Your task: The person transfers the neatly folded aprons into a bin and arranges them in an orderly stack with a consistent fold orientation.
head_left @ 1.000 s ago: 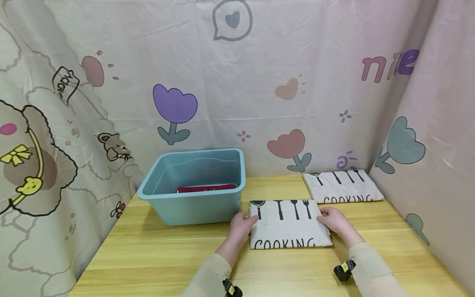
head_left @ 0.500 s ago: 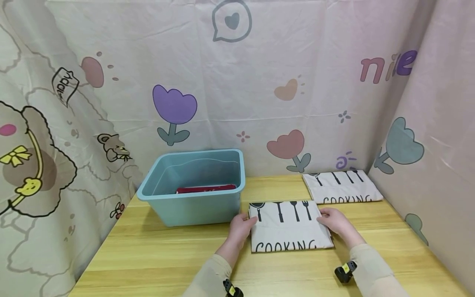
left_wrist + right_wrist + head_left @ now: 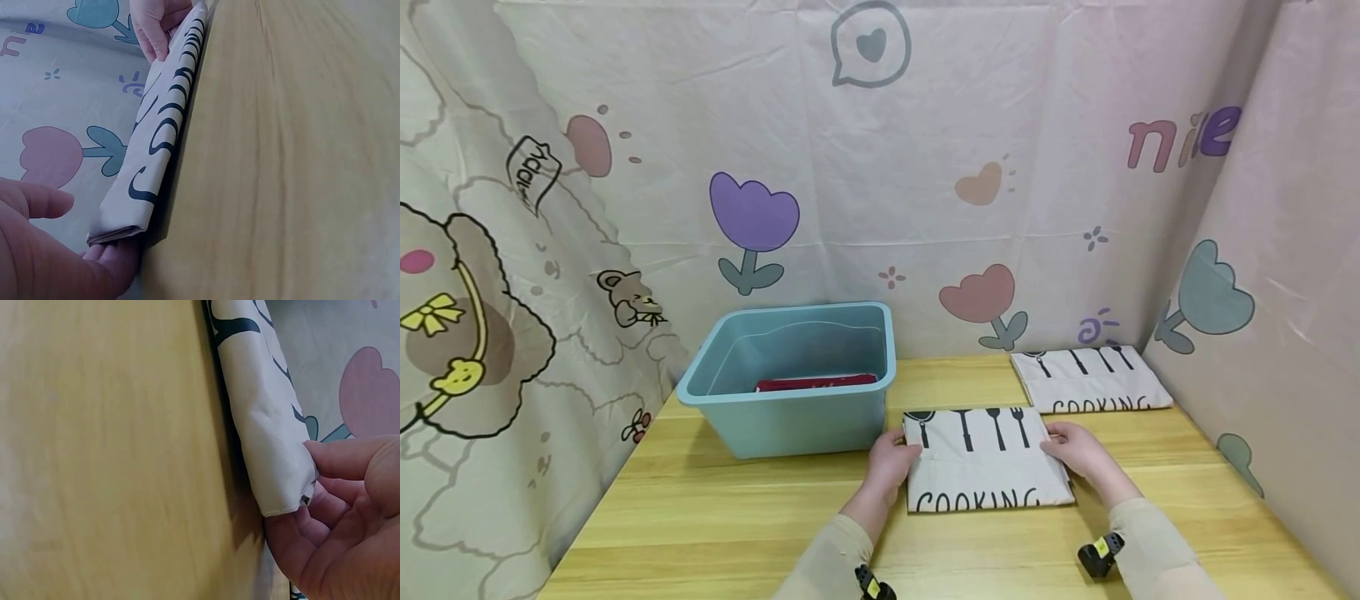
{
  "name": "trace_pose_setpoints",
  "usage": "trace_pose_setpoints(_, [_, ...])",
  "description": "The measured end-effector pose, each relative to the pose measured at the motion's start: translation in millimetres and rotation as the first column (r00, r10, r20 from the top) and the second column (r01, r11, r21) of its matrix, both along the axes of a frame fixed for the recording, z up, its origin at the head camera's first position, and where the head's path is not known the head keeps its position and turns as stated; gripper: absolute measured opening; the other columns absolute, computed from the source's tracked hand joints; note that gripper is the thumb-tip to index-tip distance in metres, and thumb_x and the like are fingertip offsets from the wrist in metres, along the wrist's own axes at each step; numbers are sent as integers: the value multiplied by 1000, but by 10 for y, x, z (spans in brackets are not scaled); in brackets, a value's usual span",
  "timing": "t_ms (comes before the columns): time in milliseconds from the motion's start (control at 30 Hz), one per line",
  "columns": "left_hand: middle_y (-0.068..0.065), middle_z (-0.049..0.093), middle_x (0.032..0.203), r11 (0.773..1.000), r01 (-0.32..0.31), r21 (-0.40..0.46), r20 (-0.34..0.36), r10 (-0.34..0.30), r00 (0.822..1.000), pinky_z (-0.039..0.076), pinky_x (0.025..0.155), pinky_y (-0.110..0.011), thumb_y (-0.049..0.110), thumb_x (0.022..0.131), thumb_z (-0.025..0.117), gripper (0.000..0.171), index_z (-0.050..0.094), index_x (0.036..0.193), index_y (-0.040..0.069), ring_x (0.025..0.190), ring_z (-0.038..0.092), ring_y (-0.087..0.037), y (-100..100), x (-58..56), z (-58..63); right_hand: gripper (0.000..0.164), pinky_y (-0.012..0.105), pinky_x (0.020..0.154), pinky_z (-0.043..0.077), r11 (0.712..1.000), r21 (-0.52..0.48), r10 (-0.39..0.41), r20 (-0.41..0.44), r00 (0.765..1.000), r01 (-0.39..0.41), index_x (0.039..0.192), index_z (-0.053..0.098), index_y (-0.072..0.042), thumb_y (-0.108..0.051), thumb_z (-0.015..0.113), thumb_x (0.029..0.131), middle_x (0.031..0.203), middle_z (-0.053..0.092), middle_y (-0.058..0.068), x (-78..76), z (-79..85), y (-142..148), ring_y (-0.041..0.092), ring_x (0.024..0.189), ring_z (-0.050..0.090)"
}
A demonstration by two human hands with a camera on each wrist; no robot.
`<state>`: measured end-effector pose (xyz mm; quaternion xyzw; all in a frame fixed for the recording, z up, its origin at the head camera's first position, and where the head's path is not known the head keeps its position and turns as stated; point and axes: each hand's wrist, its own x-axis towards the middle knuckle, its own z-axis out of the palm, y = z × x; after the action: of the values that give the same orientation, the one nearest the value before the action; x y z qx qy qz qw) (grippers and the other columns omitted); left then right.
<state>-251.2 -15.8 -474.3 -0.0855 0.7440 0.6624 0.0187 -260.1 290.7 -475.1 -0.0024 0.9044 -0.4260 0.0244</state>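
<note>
While the left hand (image 3: pixel 891 464) and right hand (image 3: pixel 1077 451) grip opposite ends, presumably to keep its folds together, one folded cloth (image 3: pixel 988 473) sits beside the tub (image 3: pixel 805 427), over the surface (image 3: pixel 737 525); clearance beneath hard to judge.

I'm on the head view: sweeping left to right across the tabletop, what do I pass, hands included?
Blue bin → left hand → near folded cloth → right hand. Far folded cloth omitted: it overlaps the right hand's span.
</note>
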Motion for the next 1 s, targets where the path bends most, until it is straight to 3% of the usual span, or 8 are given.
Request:
trace_pose_setpoints(200, [-26,60,117,996,-2,85,3,1,1000,53,87,-44,-6,82,62,59,45,138,-13,101,61,-33,-31,31,-45,49,50,92,50,999,-44,-2,4,1000,2,131,43,22,-6,60,95,116,59,35,23,-20,-7,45,109,58])
trace_pose_setpoints(400, [-22,64,110,971,5,237,37,-14,999,58,69,-41,-9,81,57,65,41,143,-7,84,65,-25,-76,73,-65,50,44,87,54,993,-122,3,20,1000,0,134,40,22,-5,59,96,117,59,34,56,-33,-2,40,106,60])
trace_pose_setpoints(567, [-24,61,118,949,5,316,54,-24,998,58,72,-41,-11,81,56,69,37,147,-4,89,65,-25,-93,100,-50,52,40,84,55,983,-186,-4,21,1000,8,136,38,21,-5,59,96,118,57,35,80,-5,12,36,104,60])
trace_pose_setpoints(733, [-24,60,124,936,26,350,50,-46,998,57,76,-43,-10,82,57,71,36,149,-1,95,64,-27,-97,111,-30,55,35,74,57,954,-298,2,46,999,12,139,34,19,-5,58,97,118,57,32,129,60,43,22,90,63])
trace_pose_setpoints(1000, [-23,60,127,939,71,336,23,-83,996,57,74,-43,-9,83,60,72,38,150,4,93,65,-27,-150,147,83,67,33,70,57,886,-463,94,127,987,-25,149,20,12,-12,58,99,111,59,10,192,196,147,13,81,62])
